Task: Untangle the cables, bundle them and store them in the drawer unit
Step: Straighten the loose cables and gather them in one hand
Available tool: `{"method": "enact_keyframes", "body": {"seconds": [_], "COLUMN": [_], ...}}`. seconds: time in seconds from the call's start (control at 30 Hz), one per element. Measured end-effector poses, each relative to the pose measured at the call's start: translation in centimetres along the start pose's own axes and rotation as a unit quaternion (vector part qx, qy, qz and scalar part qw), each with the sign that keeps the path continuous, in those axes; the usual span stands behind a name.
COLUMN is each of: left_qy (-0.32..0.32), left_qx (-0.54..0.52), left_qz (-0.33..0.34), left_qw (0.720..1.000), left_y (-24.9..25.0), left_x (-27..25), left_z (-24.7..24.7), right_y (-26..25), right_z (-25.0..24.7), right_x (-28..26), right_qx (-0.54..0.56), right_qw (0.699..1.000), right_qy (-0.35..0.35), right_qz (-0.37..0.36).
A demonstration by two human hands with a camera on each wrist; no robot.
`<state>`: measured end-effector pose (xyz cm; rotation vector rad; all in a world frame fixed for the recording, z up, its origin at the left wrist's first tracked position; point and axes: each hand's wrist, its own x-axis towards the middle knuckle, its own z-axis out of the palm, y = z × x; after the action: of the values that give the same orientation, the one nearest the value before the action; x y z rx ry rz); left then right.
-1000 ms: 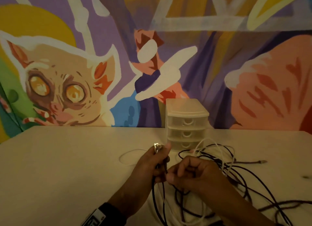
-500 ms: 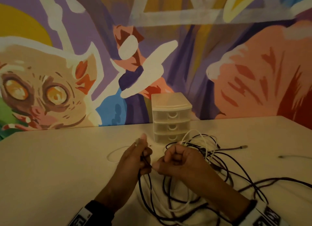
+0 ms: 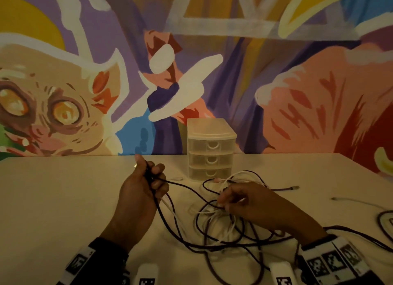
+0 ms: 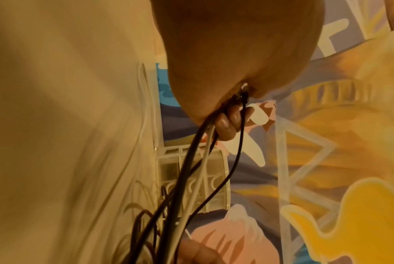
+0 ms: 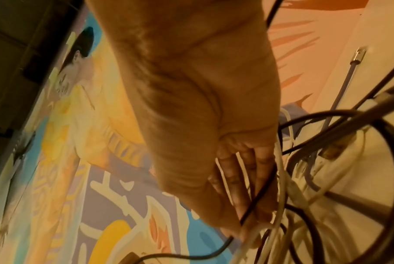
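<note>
A tangle of dark and white cables [image 3: 223, 225] lies on the table in front of the small translucent three-drawer unit [image 3: 210, 150], whose drawers are all closed. My left hand [image 3: 152, 174] is raised at the left of the tangle and grips the ends of a dark cable [image 4: 239, 142] and a white cable [image 4: 205, 151], which run down to the pile. My right hand [image 3: 223, 201] reaches into the middle of the tangle. Between its thumb and fingers [image 5: 248, 223] it pinches a dark strand [image 5: 259, 192] beside white ones.
A purple cable's plug [image 3: 294, 187] lies loose to the right of the drawer unit, and another cable end [image 3: 336, 198] lies further right. More dark loops trail off the right edge [image 3: 385, 218]. The painted wall stands right behind the table [image 3: 63, 199].
My hands have drawn apart. The left one moved up and left with the cable ends, stretching the dark cable out; the right one sank lower into the tangle.
</note>
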<state>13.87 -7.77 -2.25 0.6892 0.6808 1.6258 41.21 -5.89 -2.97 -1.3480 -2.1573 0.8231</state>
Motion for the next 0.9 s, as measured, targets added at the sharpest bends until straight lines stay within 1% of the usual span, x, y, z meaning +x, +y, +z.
{"method": "enact_keyframes", "body": {"seconds": [0.07,0.17,0.23,0.27,0.3,0.37,0.4,0.43,0.5,0.53,0.57,0.6,0.63,0.67,0.7,0.73,0.77,0.8,0.83,0.87,0.9], "left_qy": [0.004,0.019,0.038,0.051,0.066,0.092,0.101,0.109,0.129,0.138,0.143,0.141,0.131,0.116,0.097,0.077,0.057,0.044,0.034,0.024,0.008], "left_qx": [-0.011,-0.026,-0.046,-0.055,-0.062,-0.079,-0.087,-0.091,-0.087,-0.076,-0.064,-0.050,-0.038,-0.025,-0.013,-0.003,0.008,0.023,0.041,0.059,0.081], "left_qz": [0.011,0.033,0.053,0.063,0.074,0.090,0.095,0.098,0.094,0.091,0.091,0.092,0.094,0.094,0.094,0.095,0.096,0.093,0.088,0.081,0.073], "left_qw": [1.000,0.999,0.997,0.995,0.993,0.989,0.986,0.985,0.983,0.983,0.983,0.985,0.986,0.988,0.991,0.993,0.994,0.994,0.995,0.995,0.994], "left_y": [0.5,1.3,2.2,2.7,3.2,4.2,4.5,4.6,4.4,4.1,3.8,3.6,3.3,3.1,2.8,2.4,2.1,1.8,1.5,1.3,1.1], "left_x": [0.0,0.5,1.0,1.2,1.5,1.9,2.0,2.2,2.4,2.5,2.6,2.7,2.9,2.9,2.7,2.5,2.2,1.9,1.5,1.0,0.6], "left_z": [-0.2,-1.0,-1.8,-2.3,-2.8,-3.7,-4.2,-4.7,-5.2,-5.2,-5.2,-5.1,-4.8,-4.4,-3.9,-3.2,-2.6,-1.9,-1.2,-0.6,0.0], "right_y": [0.1,0.7,1.1,1.2,1.3,1.5,1.3,1.3,1.3,1.1,0.5,-0.1,-0.9,-2.2,-3.4,-4.2,-4.8,-5.0,-4.7,-4.1,-3.6], "right_z": [-0.1,-0.8,-1.5,-1.9,-2.3,-3.3,-3.6,-3.8,-3.8,-3.9,-4.1,-4.7,-5.5,-6.3,-6.9,-7.1,-6.6,-5.8,-4.7,-3.8,-3.4], "right_x": [-0.1,-0.2,-0.2,-0.2,-0.3,-0.1,-0.2,-0.3,-0.5,-0.6,-0.8,-1.1,-1.4,-1.8,-2.2,-2.3,-2.2,-2.0,-1.9,-1.6,-1.4], "right_qx": [-0.029,-0.089,-0.127,-0.127,-0.113,-0.074,-0.070,-0.080,-0.115,-0.121,-0.105,-0.064,-0.012,0.046,0.100,0.143,0.168,0.170,0.139,0.096,0.062], "right_qw": [0.999,0.995,0.991,0.991,0.991,0.980,0.975,0.974,0.982,0.984,0.983,0.973,0.942,0.896,0.861,0.851,0.867,0.900,0.934,0.954,0.961], "right_qy": [-0.016,-0.026,-0.011,0.021,0.070,0.182,0.211,0.213,0.150,0.129,0.150,0.221,0.332,0.435,0.487,0.489,0.453,0.387,0.319,0.276,0.262], "right_qz": [0.001,0.029,0.042,0.040,0.029,-0.006,-0.012,-0.012,-0.001,0.005,0.000,-0.018,-0.048,-0.080,-0.106,-0.124,-0.123,-0.106,-0.082,-0.066,-0.056]}}
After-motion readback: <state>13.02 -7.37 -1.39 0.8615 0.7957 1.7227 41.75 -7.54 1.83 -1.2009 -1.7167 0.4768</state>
